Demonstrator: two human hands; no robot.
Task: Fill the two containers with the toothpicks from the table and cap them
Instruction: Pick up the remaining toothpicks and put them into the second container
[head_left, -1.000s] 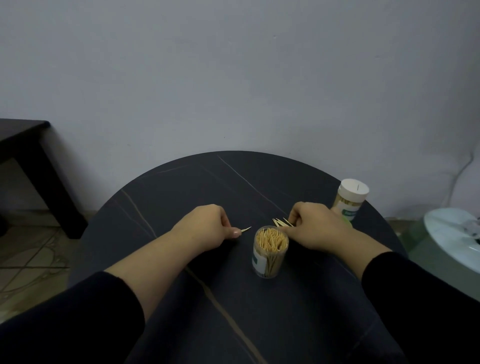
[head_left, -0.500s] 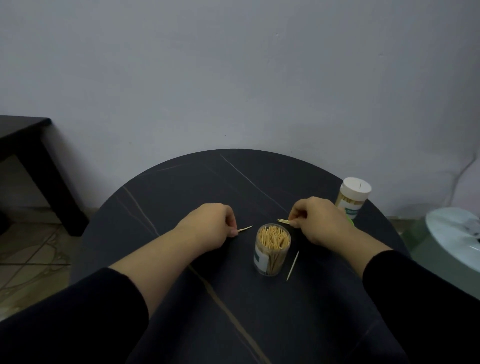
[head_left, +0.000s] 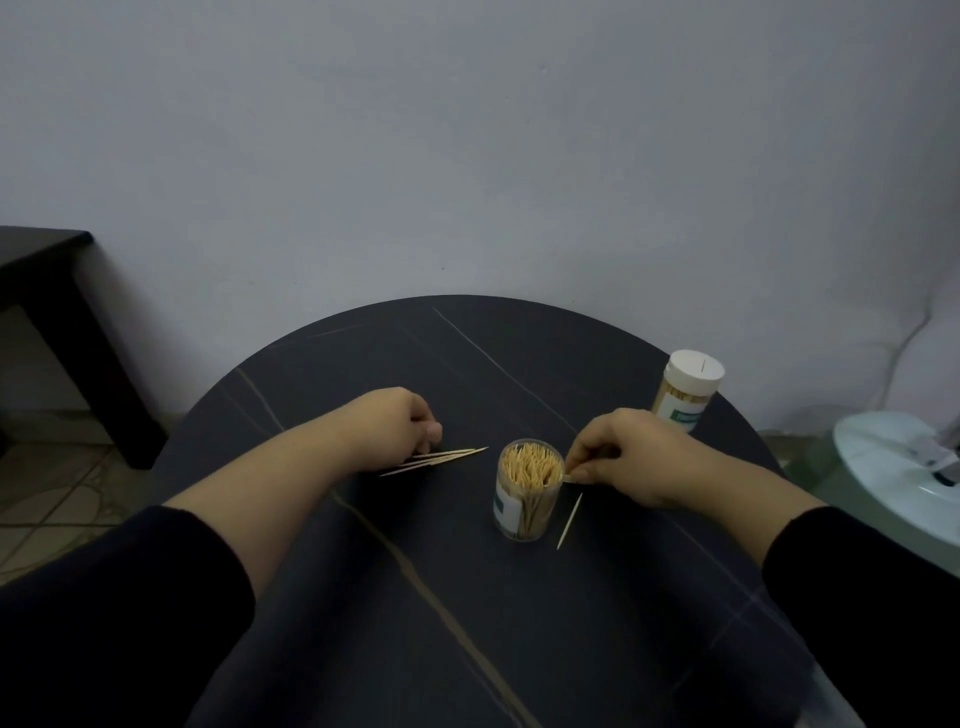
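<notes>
An uncapped clear container (head_left: 527, 491) packed with toothpicks stands mid-table. My right hand (head_left: 631, 457) pinches a toothpick at its right rim. One loose toothpick (head_left: 569, 521) lies on the table just right of the container. My left hand (head_left: 395, 428) has curled fingers resting at the end of a small bunch of toothpicks (head_left: 436, 460) that lies flat on the table to the container's left. A second container (head_left: 685, 389) with a white cap stands at the table's far right edge.
The round dark table (head_left: 467, 597) sits against a pale wall. A dark side table (head_left: 47, 291) stands at the left, over a tiled floor. A white round object (head_left: 898, 478) sits off the table's right edge.
My left hand has drawn back and a bunch of toothpicks now lies exposed on the table beside it. My right hand moved down to the open container's rim.
</notes>
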